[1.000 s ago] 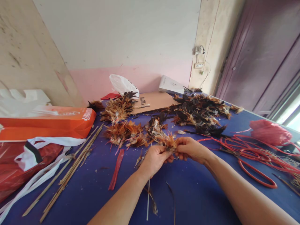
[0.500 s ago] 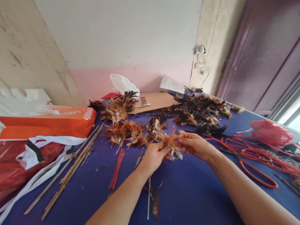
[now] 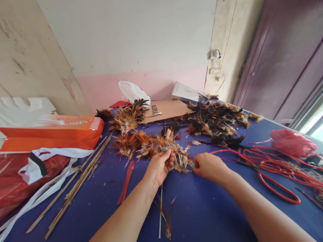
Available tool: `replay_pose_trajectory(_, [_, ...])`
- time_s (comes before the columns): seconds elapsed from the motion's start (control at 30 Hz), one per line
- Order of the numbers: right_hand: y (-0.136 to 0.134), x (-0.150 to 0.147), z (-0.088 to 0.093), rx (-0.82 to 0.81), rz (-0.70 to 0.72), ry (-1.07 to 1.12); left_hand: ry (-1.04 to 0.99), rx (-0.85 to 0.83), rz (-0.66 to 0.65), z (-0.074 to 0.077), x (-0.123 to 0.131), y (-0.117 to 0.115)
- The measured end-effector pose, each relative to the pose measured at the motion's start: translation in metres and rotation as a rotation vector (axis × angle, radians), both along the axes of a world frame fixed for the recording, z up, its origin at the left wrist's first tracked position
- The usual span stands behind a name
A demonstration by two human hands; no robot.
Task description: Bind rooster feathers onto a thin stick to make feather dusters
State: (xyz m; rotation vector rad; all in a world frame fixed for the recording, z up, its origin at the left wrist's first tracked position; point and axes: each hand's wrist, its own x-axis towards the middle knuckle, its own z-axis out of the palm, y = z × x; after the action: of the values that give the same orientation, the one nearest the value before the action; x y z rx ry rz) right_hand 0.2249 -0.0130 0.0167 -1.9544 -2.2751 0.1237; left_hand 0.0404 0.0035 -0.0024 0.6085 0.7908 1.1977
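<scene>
My left hand (image 3: pixel 158 167) rests on the blue table (image 3: pixel 207 208) with its fingers curled round the near edge of a small clump of brown and orange feathers (image 3: pixel 178 155). At the clump's right end my right hand (image 3: pixel 208 166) is closed in a pinch on the feathers. More tufts of orange feathers (image 3: pixel 133 143) lie just left of the clump. Behind them lies a bigger tuft (image 3: pixel 126 119). A large dark feather pile (image 3: pixel 217 121) spreads at the back right.
Thin bamboo sticks (image 3: pixel 75 188) and a red strip (image 3: pixel 125 182) lie to the left. An orange box (image 3: pixel 52 132) and red and white bags (image 3: pixel 27 174) fill the far left. Red cords (image 3: pixel 275 168) and a pink bag (image 3: pixel 292 143) lie right. Cardboard (image 3: pixel 169 108) lies at the back.
Both hands have come down from holding a feather bunch above the table and now press it into the clump on the table; the left hand has moved slightly back and left.
</scene>
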Motion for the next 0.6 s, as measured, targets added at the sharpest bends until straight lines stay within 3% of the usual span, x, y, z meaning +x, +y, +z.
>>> replay_pose_trajectory(0.17, [0.006, 0.011, 0.001, -0.051, 0.034, 0.069, -0.007, -0.014, -0.001, -0.001, 0.000, 0.001])
replay_pose_trajectory(0.37, [0.013, 0.023, 0.008, -0.290, 0.130, 0.758, -0.008, -0.024, -0.032, 0.002, 0.002, -0.004])
replay_pose_trajectory(0.47, [0.011, 0.011, 0.008, -0.301, 0.111, 1.077, 0.027, -0.063, -0.075, 0.003, 0.006, -0.008])
replay_pose_trajectory(0.6, [0.007, -0.006, 0.005, -0.279, 0.121, 1.273, 0.030, -0.093, -0.143, 0.004, 0.012, -0.014])
